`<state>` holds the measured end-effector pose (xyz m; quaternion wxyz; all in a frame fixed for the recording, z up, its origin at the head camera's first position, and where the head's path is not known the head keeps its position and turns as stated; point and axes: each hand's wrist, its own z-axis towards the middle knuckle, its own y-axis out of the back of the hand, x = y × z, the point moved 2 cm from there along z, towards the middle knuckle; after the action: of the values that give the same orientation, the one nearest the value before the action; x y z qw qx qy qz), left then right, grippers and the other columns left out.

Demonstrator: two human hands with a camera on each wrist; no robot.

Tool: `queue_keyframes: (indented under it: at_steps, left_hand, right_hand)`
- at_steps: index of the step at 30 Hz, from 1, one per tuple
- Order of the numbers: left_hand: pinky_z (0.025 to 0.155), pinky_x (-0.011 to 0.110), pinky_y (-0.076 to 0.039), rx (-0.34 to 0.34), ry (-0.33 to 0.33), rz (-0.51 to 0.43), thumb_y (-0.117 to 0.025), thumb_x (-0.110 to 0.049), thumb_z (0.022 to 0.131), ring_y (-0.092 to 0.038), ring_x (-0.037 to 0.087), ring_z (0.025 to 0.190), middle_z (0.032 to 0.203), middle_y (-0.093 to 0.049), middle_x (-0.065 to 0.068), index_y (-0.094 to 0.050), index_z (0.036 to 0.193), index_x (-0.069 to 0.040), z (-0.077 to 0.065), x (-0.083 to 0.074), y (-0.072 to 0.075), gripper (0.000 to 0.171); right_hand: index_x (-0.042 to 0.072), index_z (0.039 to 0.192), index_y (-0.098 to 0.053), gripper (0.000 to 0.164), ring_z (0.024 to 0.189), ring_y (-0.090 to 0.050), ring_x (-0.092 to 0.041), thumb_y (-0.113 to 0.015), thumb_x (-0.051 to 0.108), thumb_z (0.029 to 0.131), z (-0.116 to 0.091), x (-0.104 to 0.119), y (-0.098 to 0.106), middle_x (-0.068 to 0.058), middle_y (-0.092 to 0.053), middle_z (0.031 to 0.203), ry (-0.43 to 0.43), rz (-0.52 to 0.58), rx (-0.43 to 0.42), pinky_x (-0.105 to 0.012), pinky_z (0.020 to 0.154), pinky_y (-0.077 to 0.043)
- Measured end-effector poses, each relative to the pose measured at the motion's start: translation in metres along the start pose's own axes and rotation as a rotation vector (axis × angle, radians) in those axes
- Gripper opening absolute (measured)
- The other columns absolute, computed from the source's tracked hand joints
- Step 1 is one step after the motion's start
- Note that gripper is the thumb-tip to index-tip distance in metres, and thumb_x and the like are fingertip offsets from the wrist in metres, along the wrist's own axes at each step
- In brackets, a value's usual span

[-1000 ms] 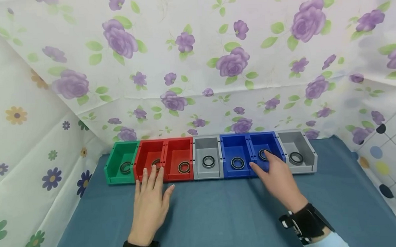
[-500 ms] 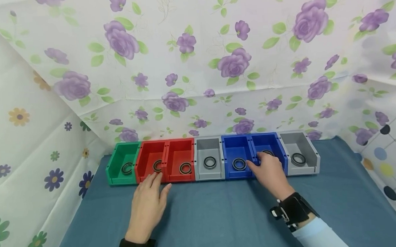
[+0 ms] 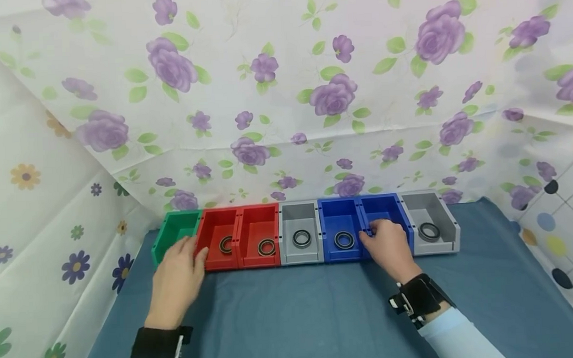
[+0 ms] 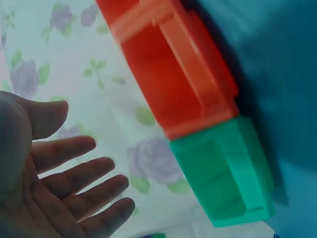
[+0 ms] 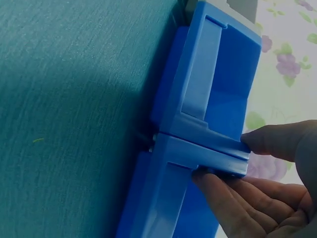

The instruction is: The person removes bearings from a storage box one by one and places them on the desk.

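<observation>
My right hand [image 3: 390, 249] grips the adjoining side walls of the left blue bin [image 3: 340, 214] and the right blue bin [image 3: 382, 203]. In the right wrist view its thumb is on one side of these walls and the fingers [image 5: 218, 196] curl inside the other bin. A ring-shaped bearing [image 3: 344, 247] lies in the left blue bin; the right one's floor is hidden. My left hand [image 3: 176, 277] is at the front of the green bin [image 3: 179, 220], covering part of it. Its fingers [image 4: 84, 173] are spread and empty in the left wrist view.
Two red bins [image 3: 259, 222], a middle grey bin [image 3: 299, 215] and a right grey bin [image 3: 420, 206] complete the row, with bearings inside. Behind the row hangs a flowered cloth [image 3: 265, 111]. A blue-green cloth [image 3: 291, 310] covers the table in front.
My left hand has moved left from the red bins to the green bin. My right hand has drawn back slightly and its fingers have closed on the wall between the blue bins.
</observation>
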<state>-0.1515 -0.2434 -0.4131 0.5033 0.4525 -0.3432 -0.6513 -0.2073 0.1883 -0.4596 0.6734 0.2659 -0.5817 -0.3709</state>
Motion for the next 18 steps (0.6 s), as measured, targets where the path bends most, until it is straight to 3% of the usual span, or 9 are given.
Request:
queue_keyframes:
  at_steps: [5, 10, 14, 18]
  left_hand:
    - [0.09, 0.061, -0.035, 0.003, 0.044, -0.065, -0.047, -0.037, 0.097, -0.036, 0.042, 0.123, 0.138, -0.036, 0.024, -0.034, 0.142, -0.003, 0.02, 0.023, 0.001, 0.059]
    - [0.094, 0.061, -0.03, 0.036, 0.057, -0.129, -0.041, -0.039, 0.099, -0.031, 0.044, 0.126, 0.144, -0.028, 0.025, -0.023, 0.147, -0.003, 0.038, 0.043, -0.011, 0.062]
    - [0.096, 0.062, -0.027, 0.08, 0.072, -0.153, -0.035, -0.044, 0.1, -0.026, 0.044, 0.129, 0.147, -0.021, 0.025, -0.017, 0.149, -0.005, 0.047, 0.057, -0.022, 0.065]
    - [0.097, 0.062, -0.026, 0.116, 0.083, -0.165, -0.032, -0.042, 0.101, -0.025, 0.044, 0.129, 0.146, -0.022, 0.026, -0.018, 0.148, -0.003, 0.051, 0.068, -0.03, 0.062]
  right_hand:
    - [0.002, 0.106, -0.066, 0.037, 0.075, -0.061, -0.016, -0.068, 0.031, 0.083, 0.002, -0.005, -0.001, -0.013, -0.065, 0.098, -0.014, 0.006, 0.011, -0.034, 0.06, -0.051]
    - [0.002, 0.101, -0.067, 0.035, 0.068, -0.059, -0.013, -0.068, 0.032, 0.082, 0.003, -0.007, 0.001, -0.015, -0.065, 0.096, -0.023, 0.014, 0.015, -0.033, 0.058, -0.051]
    - [0.002, 0.1, -0.067, 0.035, 0.068, -0.058, -0.013, -0.069, 0.031, 0.082, 0.004, -0.005, 0.001, -0.014, -0.065, 0.095, -0.043, 0.026, 0.022, -0.033, 0.058, -0.051]
    - [0.004, 0.094, -0.067, 0.029, 0.06, -0.055, -0.013, -0.069, 0.031, 0.081, 0.006, -0.002, 0.0, -0.008, -0.063, 0.08, -0.053, 0.041, 0.031, -0.029, 0.051, -0.047]
